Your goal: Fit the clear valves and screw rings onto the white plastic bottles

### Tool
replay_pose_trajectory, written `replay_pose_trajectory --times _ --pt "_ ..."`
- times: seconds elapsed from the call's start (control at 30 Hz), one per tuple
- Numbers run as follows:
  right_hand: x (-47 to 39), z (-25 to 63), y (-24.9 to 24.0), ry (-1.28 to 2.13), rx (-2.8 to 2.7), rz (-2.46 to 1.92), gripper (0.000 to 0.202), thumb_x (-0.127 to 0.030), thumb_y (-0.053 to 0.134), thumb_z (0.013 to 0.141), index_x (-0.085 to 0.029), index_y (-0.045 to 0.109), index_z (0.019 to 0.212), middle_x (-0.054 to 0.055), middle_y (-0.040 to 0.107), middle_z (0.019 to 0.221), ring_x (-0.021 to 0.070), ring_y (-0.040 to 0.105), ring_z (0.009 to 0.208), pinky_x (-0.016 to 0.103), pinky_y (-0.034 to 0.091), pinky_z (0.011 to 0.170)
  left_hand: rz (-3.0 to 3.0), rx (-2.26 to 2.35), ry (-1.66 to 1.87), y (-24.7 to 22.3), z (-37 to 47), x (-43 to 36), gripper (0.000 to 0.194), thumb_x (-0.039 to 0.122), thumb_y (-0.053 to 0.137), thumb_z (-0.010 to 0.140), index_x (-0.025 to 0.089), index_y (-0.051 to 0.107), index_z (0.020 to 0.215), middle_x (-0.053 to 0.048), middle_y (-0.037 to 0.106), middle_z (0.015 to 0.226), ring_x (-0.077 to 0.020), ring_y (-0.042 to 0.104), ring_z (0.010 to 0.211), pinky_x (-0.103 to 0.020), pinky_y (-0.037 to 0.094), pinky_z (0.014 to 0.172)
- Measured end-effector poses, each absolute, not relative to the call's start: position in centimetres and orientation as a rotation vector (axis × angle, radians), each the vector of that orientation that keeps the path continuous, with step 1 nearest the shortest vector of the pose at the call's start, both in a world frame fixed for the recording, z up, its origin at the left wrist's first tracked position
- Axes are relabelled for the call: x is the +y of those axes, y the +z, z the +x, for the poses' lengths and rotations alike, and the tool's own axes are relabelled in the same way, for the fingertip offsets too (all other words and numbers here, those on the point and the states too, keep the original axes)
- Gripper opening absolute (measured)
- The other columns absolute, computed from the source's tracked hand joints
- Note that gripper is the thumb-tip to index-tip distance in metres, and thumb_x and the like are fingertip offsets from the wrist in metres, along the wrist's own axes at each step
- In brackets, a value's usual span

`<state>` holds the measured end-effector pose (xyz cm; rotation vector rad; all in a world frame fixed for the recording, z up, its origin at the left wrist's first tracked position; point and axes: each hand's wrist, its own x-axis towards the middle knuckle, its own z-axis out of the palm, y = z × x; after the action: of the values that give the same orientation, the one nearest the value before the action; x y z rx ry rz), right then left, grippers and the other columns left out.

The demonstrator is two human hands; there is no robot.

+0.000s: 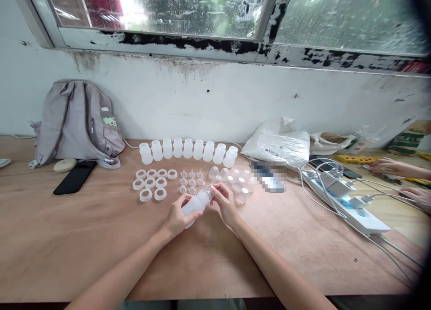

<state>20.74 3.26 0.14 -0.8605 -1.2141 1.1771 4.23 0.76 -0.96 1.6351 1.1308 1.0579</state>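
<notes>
A frosted white baby bottle (196, 206) lies tilted in my left hand (178, 216), whose fingers wrap round its body. My right hand (227, 205) pinches the clear top (208, 191) at the bottle's upper end; whether this is a cap or a nipple is hard to tell. Just beyond my hands lie several clear nipples (191, 182) in rows. White screw rings (150, 182) are laid out to their left. To their right, partly behind my right hand, are clear dome caps (240, 198). Several more frosted bottles (188, 148) stand upright in a curved row behind.
At the left are a grey-pink backpack (76, 121), a black phone (74, 177) and a round beige case (65, 165). A white plastic bag (278, 141) lies by the wall. A power strip (350, 209) with cables runs along the right. Another person's hands (392, 167) are at the far right.
</notes>
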Motion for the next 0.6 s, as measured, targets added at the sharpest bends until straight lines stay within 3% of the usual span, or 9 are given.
replay_pose_trajectory --times 0.27,0.6 --pt "3.4 20.7 -0.1 1.27 -1.182 -0.834 0.018 -0.035 0.057 0.073 -0.017 0.055 0.073 0.0 0.053 0.068 0.0096 0.048 0.056 0.022 0.038 0.046 1.661 1.163 1.078 -1.0 4.2 0.8 0.035 0.036 0.065 0.063 0.018 0.052 0.089 -0.002 0.062 0.082 -0.017 0.057 0.076 -0.026 0.043 0.067" --pt "3.1 19.2 -0.9 1.347 -1.026 -0.813 0.022 -0.041 0.056 0.072 -0.02 0.048 0.075 -0.005 0.051 0.058 0.0084 0.047 0.04 0.021 0.038 0.039 1.664 1.179 1.135 -0.9 4.3 0.8 0.033 0.037 0.065 0.062 0.017 0.054 0.086 -0.003 0.063 0.08 -0.0182 0.058 0.075 -0.028 0.044 0.068"
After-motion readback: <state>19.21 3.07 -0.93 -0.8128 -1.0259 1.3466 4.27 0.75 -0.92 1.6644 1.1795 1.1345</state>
